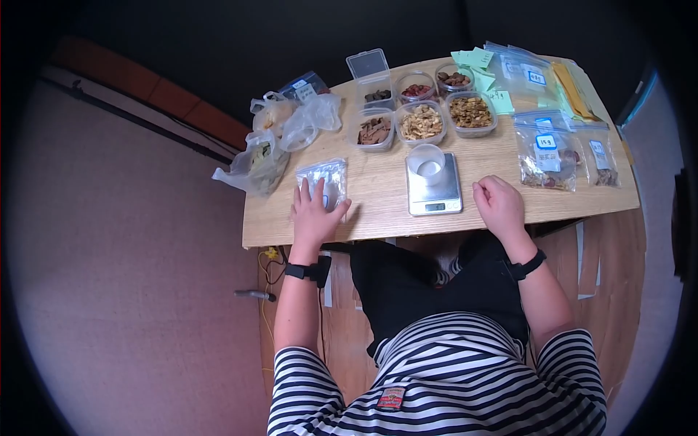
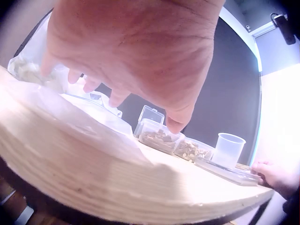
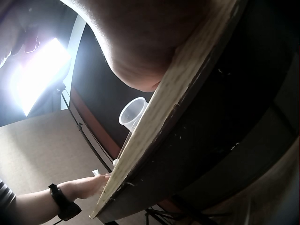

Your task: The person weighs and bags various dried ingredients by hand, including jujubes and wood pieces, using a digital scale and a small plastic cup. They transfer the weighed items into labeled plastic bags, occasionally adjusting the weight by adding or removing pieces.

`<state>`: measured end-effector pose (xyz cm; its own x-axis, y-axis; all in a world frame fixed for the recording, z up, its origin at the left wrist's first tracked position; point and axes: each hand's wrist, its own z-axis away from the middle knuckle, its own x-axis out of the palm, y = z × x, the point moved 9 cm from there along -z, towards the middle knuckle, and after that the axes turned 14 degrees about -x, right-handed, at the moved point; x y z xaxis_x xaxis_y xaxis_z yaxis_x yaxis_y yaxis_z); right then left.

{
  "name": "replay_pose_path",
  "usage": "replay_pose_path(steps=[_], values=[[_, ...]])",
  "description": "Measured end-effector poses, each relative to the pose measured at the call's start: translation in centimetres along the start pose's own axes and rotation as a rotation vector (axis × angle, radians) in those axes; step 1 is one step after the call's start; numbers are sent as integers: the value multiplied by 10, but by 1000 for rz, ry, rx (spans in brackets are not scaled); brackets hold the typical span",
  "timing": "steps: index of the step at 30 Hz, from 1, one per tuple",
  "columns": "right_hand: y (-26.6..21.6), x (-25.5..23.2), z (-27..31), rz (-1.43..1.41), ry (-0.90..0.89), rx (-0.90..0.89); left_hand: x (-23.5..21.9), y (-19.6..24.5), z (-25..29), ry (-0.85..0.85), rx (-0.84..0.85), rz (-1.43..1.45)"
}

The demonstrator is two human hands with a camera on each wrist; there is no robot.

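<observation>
Left hand (image 1: 315, 211) lies flat, fingers spread, pressing the small zip bag (image 1: 324, 182) at the near left of the wooden table (image 1: 378, 211). Right hand (image 1: 499, 203) rests near the right edge, fingers curled loosely into a fist, holding nothing visible. Between them sits a digital scale (image 1: 434, 190) with a clear plastic cup (image 1: 427, 163) on it. Farther back: open tubs of dried herbs (image 1: 422, 122), knotted plastic bags (image 1: 283, 127) far left, labelled zip bags (image 1: 549, 149) right. Risk, as I judge it: the slick bag could slide off the near edge under the palm; a careless reach could tip the light cup off the scale.
</observation>
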<state>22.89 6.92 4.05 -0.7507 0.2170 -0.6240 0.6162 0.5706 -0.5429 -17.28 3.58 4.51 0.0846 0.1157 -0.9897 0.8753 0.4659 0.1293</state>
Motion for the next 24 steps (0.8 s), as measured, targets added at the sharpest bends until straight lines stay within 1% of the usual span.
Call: replay_pose_path(steps=[2, 3, 5, 6, 8, 9, 11, 15, 18, 19, 22, 24], values=[[0, 0, -1, 2, -1, 1, -1, 11, -7, -2, 87, 76], [-1, 0, -1, 5, -1, 6, -1, 12, -11, -1, 86, 78], [-1, -2, 0, 10, 3, 11, 9, 16, -16, -101, 27, -28], [-1, -2, 0, 3, 5, 10, 9, 19, -16, -100, 30, -27], [0, -3, 0, -1, 10, 14, 19, 19, -18, -192, -10, -67], [-1, -3, 0, -5, 13, 11, 19, 20, -18, -194, -6, -67], [-1, -3, 0, -8, 14, 7, 28, 18, -16, -270, -37, -81], [-2, 0, 0, 6, 6, 4, 35, 16, -14, -283, -34, -111], [6, 2, 4, 48, 18, -19, 38, 15, -13, -253, -19, -105], [1, 0, 1, 37, 5, -3, 40, 13, -13, -233, -13, -115], [-3, -5, 0, 27, 29, -26, 40, 16, -11, -259, 5, -67], [-1, -6, 0, 46, 35, -29, 16, 21, -9, -14, 41, -38]])
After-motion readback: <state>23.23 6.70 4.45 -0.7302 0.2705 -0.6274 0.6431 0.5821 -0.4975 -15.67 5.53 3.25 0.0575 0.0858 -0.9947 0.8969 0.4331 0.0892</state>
